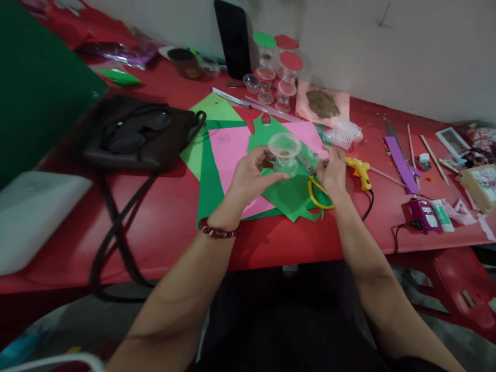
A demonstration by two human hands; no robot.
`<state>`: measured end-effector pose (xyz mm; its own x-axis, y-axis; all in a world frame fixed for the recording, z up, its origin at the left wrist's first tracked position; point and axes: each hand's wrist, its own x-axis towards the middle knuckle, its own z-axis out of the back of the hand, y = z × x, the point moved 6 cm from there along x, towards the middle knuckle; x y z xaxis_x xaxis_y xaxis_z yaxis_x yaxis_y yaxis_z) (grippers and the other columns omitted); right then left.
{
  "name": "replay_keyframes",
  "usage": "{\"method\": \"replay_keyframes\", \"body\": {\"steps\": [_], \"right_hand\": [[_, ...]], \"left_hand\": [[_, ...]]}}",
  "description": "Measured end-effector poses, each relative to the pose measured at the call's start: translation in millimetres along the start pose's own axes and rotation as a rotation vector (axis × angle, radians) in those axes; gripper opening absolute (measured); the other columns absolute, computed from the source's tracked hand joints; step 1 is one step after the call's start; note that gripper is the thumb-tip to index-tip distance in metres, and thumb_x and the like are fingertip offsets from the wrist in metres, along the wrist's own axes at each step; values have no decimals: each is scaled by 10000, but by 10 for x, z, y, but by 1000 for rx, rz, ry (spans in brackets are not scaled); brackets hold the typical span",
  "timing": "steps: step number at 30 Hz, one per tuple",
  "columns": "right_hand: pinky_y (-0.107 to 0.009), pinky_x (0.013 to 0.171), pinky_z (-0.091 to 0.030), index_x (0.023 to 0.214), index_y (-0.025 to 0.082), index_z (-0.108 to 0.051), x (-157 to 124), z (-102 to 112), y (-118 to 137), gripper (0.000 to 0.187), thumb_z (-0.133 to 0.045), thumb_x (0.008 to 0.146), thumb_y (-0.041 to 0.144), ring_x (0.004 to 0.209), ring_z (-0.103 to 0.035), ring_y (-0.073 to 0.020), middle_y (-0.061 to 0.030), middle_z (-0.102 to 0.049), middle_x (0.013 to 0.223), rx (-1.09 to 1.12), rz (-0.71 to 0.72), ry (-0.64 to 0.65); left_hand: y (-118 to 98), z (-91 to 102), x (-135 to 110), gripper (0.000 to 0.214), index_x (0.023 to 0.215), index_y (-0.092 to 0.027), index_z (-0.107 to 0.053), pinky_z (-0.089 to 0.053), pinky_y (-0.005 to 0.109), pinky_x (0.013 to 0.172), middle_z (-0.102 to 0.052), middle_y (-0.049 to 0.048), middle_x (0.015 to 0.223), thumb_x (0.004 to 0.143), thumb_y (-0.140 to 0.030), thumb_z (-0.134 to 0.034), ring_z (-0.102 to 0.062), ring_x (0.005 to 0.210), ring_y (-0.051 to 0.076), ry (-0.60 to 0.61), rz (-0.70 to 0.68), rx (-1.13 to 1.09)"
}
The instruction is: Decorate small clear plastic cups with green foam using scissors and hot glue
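While a pale slab (39, 219) lies at the far left of the red table (166, 240), a dark bag (170, 142) rests beside it, glasses (126, 138) on top and its straps hanging over the edge. Next come overlapping sheets: light green paper (222, 109), dark green paper (207, 196) and pink paper (225, 160). Over these reaches my left hand (250, 178), a beaded bracelet (219, 230) at the wrist; its thumb and fingers are closed around a clear plastic piece (285, 147), wide-rimmed and narrow-waisted, held upright above the sheets. Behind it, near the wall, stand similar clear pieces stacked, with green and red discs (290, 61) on top. My right hand (332, 168) is apart from my left, fingers bent, just beside yellow-handled scissors (311, 194); I cannot tell what it grips. Beyond it, brown powder (322, 104) lies on a pale pink sheet (303, 111), near nested clear cups (343, 135). Farther right are a yellow glue gun (360, 170), a purple strip (401, 163), a purple box (425, 214) and a green-and-white tube (442, 215).
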<state>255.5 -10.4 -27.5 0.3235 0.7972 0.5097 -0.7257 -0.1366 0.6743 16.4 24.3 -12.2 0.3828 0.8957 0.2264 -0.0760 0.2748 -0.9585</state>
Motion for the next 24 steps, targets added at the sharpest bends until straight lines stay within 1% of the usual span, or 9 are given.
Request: {"method": "replay_keyframes", "body": {"steps": [3, 5, 8, 10, 12, 15, 18, 21, 24], "right_hand": [[-438, 895, -622, 1329, 287, -629, -42, 126, 289, 402, -588, 933, 238, 902, -671, -190, -98, -631, 1332, 107, 170, -65], [-436, 928, -627, 1484, 351, -520, -82, 175, 495, 506, -579, 982, 318, 1085, -680, -218, -88, -559, 1498, 205, 259, -32], [-477, 1050, -603, 1588, 379, -432, -165, 98, 783, 610, -608, 1014, 492, 1426, -553, -293, -78, -451, 1664, 205, 392, 219], [-528, 1126, -564, 1619, 372, -402, -222, 50, 901, 714, -648, 985, 591, 1547, -438, -334, -83, -460, 1674, 182, 462, 328], [-576, 1179, -522, 1652, 364, -342, -254, 30, 956, 832, -670, 949, 665, 1564, -425, -348, -96, -491, 1657, 175, 490, 350], [-612, 1220, -477, 1669, 341, -296, -287, 4, 983, 907, -668, 928, 710, 1506, -512, -346, -117, -537, 1622, 170, 475, 353], [-618, 1242, -452, 1648, 331, -333, -334, -10, 1027, 814, -654, 970, 648, 1488, -537, -337, -105, -587, 1584, 169, 474, 356], [-588, 1230, -475, 1631, 345, -352, -375, 18, 1092, 686, -623, 1026, 524, 1440, -590, -308, -86, -640, 1529, 189, 522, 311], [-565, 1206, -506, 1621, 362, -356, -385, 31, 1108, 648, -624, 1038, 451, 1396, -629, -292, -80, -657, 1505, 200, 547, 274]], "left_hand": [[40, 19, 3, 498, 1159, -190, -690, -582, 385, 964, -775, 119, 1188, 724, -339, -880, -707, 1117, 243, -40, -10, 55], [94, 22, 4, 466, 1146, -182, -700, -584, 394, 958, -774, 117, 1171, 722, -277, -865, -707, 1073, 233, -62, 9, 57], [153, 6, 7, 424, 1082, -181, -715, -585, 406, 963, -785, 89, 1099, 687, -207, -865, -717, 1001, 225, -69, 8, 36], [149, -7, 10, 411, 1050, -189, -718, -587, 409, 960, -791, 67, 1058, 667, -176, -866, -724, 975, 229, -70, -34, 23], [116, -15, 7, 405, 1048, -194, -719, -592, 406, 947, -794, 58, 1049, 667, -155, -851, -729, 967, 231, -75, -93, 22], [40, -29, -12, 388, 1075, -200, -719, -594, 391, 934, -795, 68, 1096, 701, -138, -800, -730, 994, 229, -80, -187, 47], [-25, -48, -44, 383, 1116, -215, -711, -594, 377, 935, -787, 79, 1174, 741, -153, -760, -726, 1046, 228, -80, -265, 78], [-63, -60, -76, 396, 1138, -229, -697, -593, 380, 958, -777, 73, 1202, 751, -155, -743, -725, 1070, 227, -82, -319, 83], [-74, -65, -95, 398, 1126, -229, -696, -592, 385, 975, -777, 66, 1191, 743, -130, -739, -727, 1078, 229, -79, -337, 97]]}}
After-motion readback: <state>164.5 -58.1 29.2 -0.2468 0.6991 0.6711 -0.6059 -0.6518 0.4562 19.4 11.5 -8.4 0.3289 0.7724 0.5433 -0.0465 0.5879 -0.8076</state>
